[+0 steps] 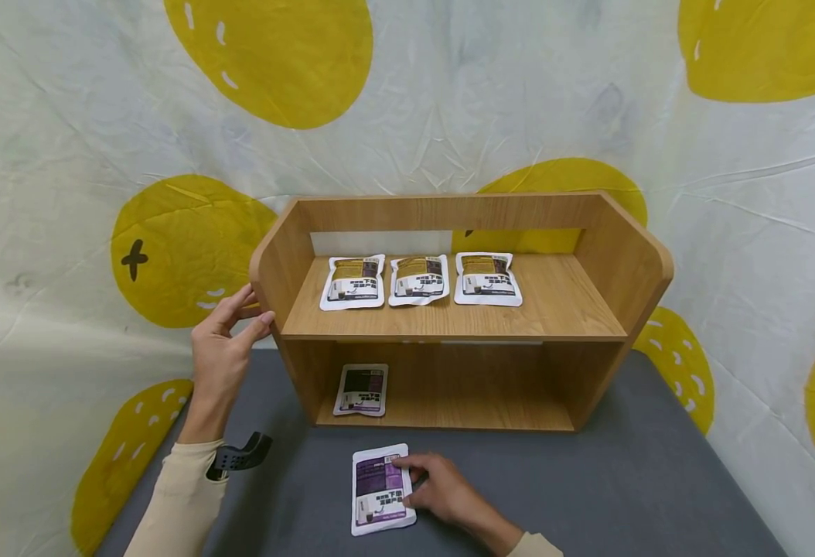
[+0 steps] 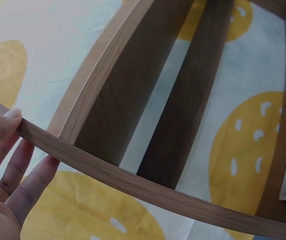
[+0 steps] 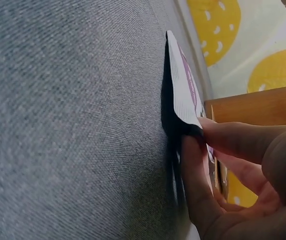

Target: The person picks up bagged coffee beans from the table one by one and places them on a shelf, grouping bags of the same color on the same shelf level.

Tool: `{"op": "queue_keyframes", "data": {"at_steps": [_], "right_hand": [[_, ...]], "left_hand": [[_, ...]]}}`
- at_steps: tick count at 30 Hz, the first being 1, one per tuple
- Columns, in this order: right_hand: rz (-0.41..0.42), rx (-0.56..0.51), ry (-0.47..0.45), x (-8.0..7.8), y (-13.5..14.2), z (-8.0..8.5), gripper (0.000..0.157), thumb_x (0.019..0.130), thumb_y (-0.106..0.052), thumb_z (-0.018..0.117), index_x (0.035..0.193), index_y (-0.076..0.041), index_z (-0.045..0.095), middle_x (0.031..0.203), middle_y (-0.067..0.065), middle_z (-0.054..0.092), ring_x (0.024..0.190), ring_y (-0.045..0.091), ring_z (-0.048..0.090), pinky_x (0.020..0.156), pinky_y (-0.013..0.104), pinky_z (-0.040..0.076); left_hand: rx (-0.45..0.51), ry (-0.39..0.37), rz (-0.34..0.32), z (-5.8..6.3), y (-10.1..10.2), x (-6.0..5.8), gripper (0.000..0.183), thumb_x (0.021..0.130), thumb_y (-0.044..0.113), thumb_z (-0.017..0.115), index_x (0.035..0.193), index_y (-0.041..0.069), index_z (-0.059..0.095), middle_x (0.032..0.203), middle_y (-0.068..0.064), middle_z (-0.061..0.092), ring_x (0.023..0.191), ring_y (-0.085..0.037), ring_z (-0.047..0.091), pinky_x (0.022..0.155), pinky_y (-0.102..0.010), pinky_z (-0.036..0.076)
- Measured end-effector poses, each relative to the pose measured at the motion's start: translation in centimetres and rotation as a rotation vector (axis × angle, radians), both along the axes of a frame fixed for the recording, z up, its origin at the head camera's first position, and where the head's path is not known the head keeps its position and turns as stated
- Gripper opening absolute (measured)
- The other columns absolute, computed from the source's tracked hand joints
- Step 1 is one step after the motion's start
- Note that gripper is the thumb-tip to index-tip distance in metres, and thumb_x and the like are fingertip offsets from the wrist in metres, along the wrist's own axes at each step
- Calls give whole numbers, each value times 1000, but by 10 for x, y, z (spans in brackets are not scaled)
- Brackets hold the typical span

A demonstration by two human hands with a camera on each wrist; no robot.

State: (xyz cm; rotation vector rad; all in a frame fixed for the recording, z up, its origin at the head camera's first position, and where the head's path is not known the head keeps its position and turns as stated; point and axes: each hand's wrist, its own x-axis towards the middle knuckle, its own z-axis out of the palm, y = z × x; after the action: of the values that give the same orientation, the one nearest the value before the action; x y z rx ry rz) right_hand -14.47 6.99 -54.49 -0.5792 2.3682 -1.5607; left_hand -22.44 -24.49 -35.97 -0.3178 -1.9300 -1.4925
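Note:
My right hand pinches the right edge of a white-bordered pouch with a purple label, low over the grey table in front of the shelf. In the right wrist view thumb and finger lie on either side of the pouch's edge, with a dark shadow under it. At the left, my left hand grips the front edge of the side panel of a two-tier wooden shelf. The left wrist view has the thumb on one face of that panel and fingertips on the other.
Three pouches with yellow-brown labels, the middle one among them, lie in a row on the upper tier. A dark-labelled pouch lies at the left of the lower tier. Behind stands a patterned cloth; the table is grey.

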Motion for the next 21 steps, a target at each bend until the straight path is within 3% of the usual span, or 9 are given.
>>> {"op": "queue_keyframes", "data": {"at_steps": [8, 15, 21], "right_hand": [[64, -90, -116, -2, 6, 2, 42, 77, 13, 73, 118, 4, 74, 76, 5, 60, 67, 6, 52, 54, 15, 42], [64, -162, -237, 1, 10, 3, 29, 80, 14, 69, 108, 10, 75, 99, 23, 74, 74, 11, 64, 61, 16, 55], [27, -169, -265, 1, 12, 2, 25, 76, 10, 76, 101, 11, 74, 86, 14, 70, 66, 10, 58, 53, 16, 50]], "left_hand": [[-7, 0, 6, 1, 0, 0, 53, 90, 1, 75, 138, 21, 65, 122, -5, 67, 100, -13, 69, 76, -21, 61], [7, -5, -2, 0, -1, 0, 54, 90, 0, 75, 139, 20, 65, 123, -4, 67, 101, -14, 69, 76, -22, 61], [10, 6, -7, 0, -1, -2, 54, 89, -2, 75, 138, 18, 65, 121, -2, 67, 100, -13, 69, 75, -22, 61]]}}
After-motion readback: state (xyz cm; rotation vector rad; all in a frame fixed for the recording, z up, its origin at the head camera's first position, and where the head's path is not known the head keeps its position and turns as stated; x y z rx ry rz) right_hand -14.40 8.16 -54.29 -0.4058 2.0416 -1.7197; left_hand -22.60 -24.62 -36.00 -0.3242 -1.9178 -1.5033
